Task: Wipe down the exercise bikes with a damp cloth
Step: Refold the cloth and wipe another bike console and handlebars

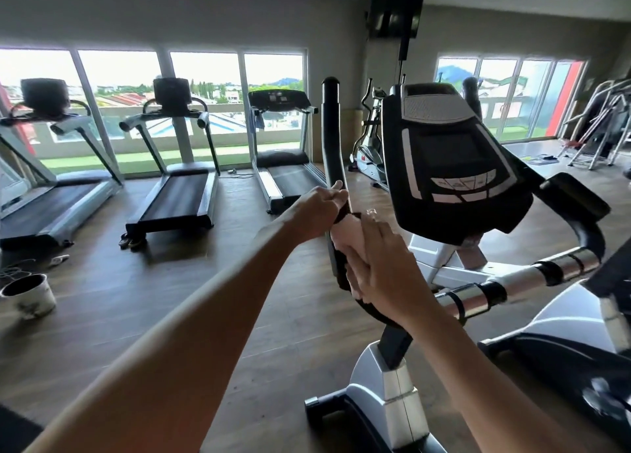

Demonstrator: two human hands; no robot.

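Two hands work the tall black handlebar (330, 128) of the exercise bike (454, 186) at the centre of the frame. The left hand (322, 210) curls round the bar and steadies it; just below, the right hand (386, 268) wraps a pale cloth (348, 237) about the grip, fingers closed over the fabric. To my eye the stroke wants the cloth kept snug all round the bar and drawn along its length, with the left hand shifted out of the way so the patch beneath it gets wiped too. The console (454, 155) and the chrome side grips (505, 282), lower right, look untouched from here, though I can't be sure.

Brown wood-look flooring (239, 282) runs across the room. Three treadmills (177, 179) line the windows (136, 77) in the upper left, more machines (601, 125) stand at the far right, and a small white bucket (29, 295) sits at the left edge.
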